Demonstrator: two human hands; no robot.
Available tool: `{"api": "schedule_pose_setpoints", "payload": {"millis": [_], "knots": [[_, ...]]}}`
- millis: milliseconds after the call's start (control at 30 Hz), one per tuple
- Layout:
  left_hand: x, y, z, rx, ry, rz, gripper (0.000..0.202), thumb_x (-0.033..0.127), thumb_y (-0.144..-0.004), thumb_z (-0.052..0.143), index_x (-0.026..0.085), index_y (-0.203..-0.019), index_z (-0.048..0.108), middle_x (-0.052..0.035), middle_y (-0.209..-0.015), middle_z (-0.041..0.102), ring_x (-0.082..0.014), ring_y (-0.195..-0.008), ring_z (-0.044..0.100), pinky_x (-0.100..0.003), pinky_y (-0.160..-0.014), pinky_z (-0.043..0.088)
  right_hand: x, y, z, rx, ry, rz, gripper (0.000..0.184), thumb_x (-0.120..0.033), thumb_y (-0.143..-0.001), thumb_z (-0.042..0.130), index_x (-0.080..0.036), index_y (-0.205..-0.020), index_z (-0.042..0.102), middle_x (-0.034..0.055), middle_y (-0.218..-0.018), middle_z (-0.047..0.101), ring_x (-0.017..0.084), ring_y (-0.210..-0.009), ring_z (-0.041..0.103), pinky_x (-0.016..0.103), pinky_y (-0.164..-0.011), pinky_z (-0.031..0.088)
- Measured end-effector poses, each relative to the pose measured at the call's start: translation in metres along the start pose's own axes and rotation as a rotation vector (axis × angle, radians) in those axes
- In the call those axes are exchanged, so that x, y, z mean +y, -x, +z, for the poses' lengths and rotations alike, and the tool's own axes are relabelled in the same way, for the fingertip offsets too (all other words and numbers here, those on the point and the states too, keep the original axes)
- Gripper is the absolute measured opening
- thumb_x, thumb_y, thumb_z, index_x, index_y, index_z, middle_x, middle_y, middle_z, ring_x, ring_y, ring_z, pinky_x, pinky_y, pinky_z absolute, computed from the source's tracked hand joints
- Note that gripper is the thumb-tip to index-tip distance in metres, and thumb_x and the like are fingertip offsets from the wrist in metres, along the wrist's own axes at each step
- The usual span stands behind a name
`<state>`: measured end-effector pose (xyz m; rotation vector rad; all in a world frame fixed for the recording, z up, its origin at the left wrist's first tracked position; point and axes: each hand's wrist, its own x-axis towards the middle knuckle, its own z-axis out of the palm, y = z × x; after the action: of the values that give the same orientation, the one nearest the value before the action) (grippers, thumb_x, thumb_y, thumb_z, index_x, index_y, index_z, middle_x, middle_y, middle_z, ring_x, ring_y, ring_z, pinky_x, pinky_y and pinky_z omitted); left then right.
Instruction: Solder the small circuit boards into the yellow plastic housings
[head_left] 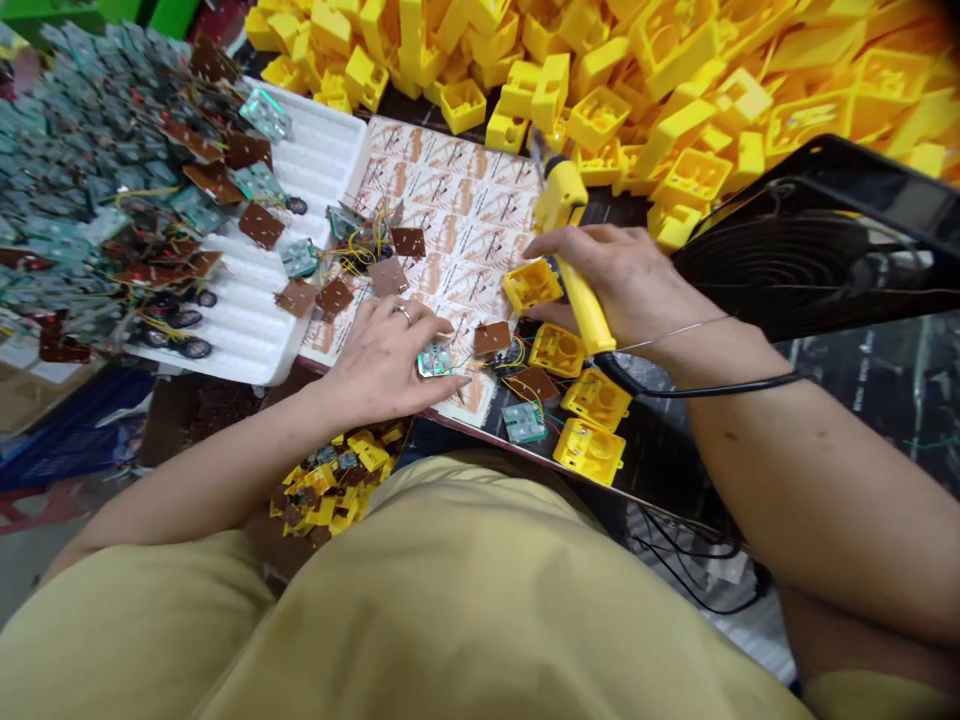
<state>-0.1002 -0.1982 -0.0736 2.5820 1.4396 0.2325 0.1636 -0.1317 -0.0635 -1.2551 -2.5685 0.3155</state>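
My right hand [626, 285] is closed around a yellow soldering gun [586, 300] whose tip points up and away and whose black cord runs back over my wrist. Its fingertips also reach to both sides of a small yellow plastic case [534, 286]. My left hand [386, 355] rests on the printed mat, thumb and fingers around a small green circuit board [435, 360]. Between the hands lie a brown circuit board [492, 338] and thin wires. Nearer me are another green board [525, 422] and several open yellow cases [589, 450].
A heap of green and brown boards [112, 170] covers much of a white foam tray [247, 330] at left. Yellow cases [690, 100] pile along the back. A black fan [810, 240] stands at right. Below the table edge sits a box of yellow parts [337, 480].
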Motion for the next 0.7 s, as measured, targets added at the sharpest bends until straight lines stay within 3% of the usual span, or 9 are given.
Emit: {"api": "schedule_pose_setpoints", "payload": {"millis": [100,233,367,467,600,700], "knots": [[0.003,-0.004,0.008,0.113,0.083,0.083,0.032,0.047,-0.090,0.055,0.019,-0.098,0.070,-0.0084,-0.107,0.071,-0.0277,-0.107,0.059,-0.046,-0.098,0.038,0.004,-0.003,0.005,-0.049,-0.078,-0.080,0.044,-0.032,-0.084,0.068,-0.021,-0.124,0.054,0.0068,-0.113,0.066,0.026,-0.106,0.063,0.043,-0.097,0.048],[0.000,-0.012,0.010,0.139,0.309,0.108,0.019,0.029,-0.093,0.054,0.021,-0.089,0.071,-0.0004,-0.090,0.076,-0.0168,-0.091,0.067,-0.041,-0.105,0.036,0.001,0.002,0.012,0.009,-0.127,-0.041,0.041,-0.043,-0.090,0.061,-0.021,-0.124,0.054,0.0060,-0.098,0.067,0.024,-0.090,0.065,0.038,-0.084,0.051],[-0.005,-0.027,0.006,0.156,0.396,0.104,0.022,0.026,-0.092,0.055,0.020,-0.099,0.075,-0.0024,-0.094,0.077,-0.0153,-0.085,0.069,-0.033,-0.090,0.047,-0.002,0.013,0.015,0.058,-0.110,-0.028,0.043,-0.049,-0.090,0.062,-0.020,-0.121,0.056,0.0082,-0.102,0.068,0.025,-0.092,0.066,0.039,-0.082,0.051],[-0.001,-0.042,0.000,0.105,0.359,0.109,0.023,0.024,-0.090,0.056,0.020,-0.100,0.076,-0.0046,-0.095,0.076,-0.0153,-0.082,0.068,-0.027,-0.076,0.049,-0.002,0.026,0.014,0.068,-0.069,-0.031,0.038,-0.044,-0.090,0.063,-0.022,-0.120,0.058,0.0075,-0.100,0.069,0.025,-0.091,0.066,0.040,-0.084,0.051],[0.016,-0.065,-0.009,-0.041,0.273,0.073,0.019,0.027,-0.087,0.061,0.019,-0.098,0.075,-0.0019,-0.081,0.074,-0.0145,-0.074,0.066,-0.027,-0.075,0.048,-0.003,0.049,0.009,0.098,-0.018,-0.031,0.037,-0.042,-0.087,0.067,-0.021,-0.117,0.060,0.0067,-0.091,0.069,0.025,-0.084,0.067,0.040,-0.079,0.052],[0.026,-0.081,-0.012,-0.144,0.250,0.087,0.013,0.025,-0.085,0.064,0.018,-0.091,0.074,-0.0004,-0.076,0.072,-0.0138,-0.071,0.066,-0.026,-0.073,0.047,-0.008,0.068,0.001,0.188,-0.032,-0.029,0.032,-0.036,-0.088,0.067,-0.022,-0.116,0.060,0.0057,-0.097,0.071,0.023,-0.086,0.069,0.040,-0.083,0.054]]}}
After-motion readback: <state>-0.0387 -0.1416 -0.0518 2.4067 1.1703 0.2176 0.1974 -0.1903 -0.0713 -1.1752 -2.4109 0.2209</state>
